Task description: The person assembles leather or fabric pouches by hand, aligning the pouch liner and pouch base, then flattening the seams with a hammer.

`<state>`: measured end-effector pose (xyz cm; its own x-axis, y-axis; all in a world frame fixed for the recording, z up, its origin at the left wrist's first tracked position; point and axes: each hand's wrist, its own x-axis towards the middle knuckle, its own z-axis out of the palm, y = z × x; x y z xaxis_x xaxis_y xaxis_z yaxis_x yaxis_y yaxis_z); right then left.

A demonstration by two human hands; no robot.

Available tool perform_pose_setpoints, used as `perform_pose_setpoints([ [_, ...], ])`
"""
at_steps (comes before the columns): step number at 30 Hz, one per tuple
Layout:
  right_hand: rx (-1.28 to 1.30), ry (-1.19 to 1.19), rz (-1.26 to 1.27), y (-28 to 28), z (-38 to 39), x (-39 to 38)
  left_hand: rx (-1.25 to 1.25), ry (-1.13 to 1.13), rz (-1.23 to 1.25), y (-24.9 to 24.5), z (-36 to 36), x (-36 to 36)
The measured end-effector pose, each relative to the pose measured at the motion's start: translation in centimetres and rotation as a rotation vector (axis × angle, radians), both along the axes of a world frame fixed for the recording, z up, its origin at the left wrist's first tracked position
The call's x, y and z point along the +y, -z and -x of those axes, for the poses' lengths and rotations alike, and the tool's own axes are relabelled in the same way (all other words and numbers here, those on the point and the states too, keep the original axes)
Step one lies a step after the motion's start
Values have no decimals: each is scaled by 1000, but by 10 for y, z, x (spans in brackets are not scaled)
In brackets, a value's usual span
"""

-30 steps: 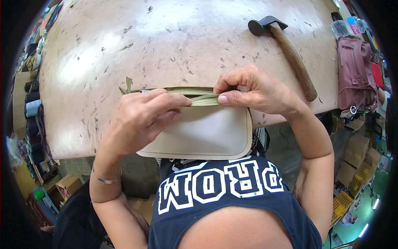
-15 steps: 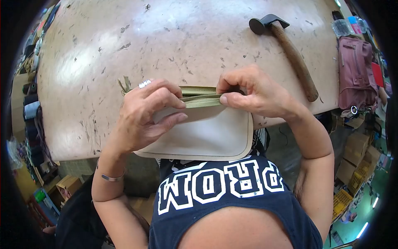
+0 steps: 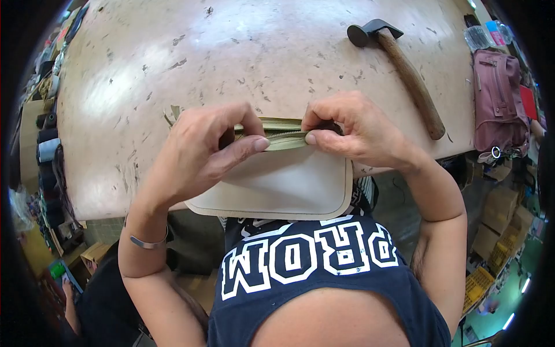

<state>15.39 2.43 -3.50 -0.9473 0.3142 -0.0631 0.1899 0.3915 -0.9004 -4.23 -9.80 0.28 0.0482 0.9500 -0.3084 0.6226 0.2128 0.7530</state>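
far tabletop: open | right: hammer, pink bag

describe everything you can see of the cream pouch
The pouch is a flat cream rectangle with rounded lower corners and a darker edge trim, smooth like leather or vinyl. An olive zipper runs along its top edge; whether it is open cannot be told. It lies at the near edge of the table, its lower part overhanging toward the person. The left hand and right hand each pinch the zipper between thumb and fingers.
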Motion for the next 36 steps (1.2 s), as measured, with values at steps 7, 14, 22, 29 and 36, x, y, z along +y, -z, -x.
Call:
perform_pose_setpoints([
  [7,28,-4,-24,-2,-1,-2,-36,73,159,1,0,11],
  [14,-22,-62,7,-1,0,4,-123,-13,181,4,-5,11],
  [22,-10,-102,-94,-4,8,0,-219,-77,158,6,-8,6],
  [29,-31,-155,-114,-7,2,10,-204,-102,76,14,-22,2],
  [36,18,-119,-125,-2,1,7,40,42,-197,22,-7,-19],
])
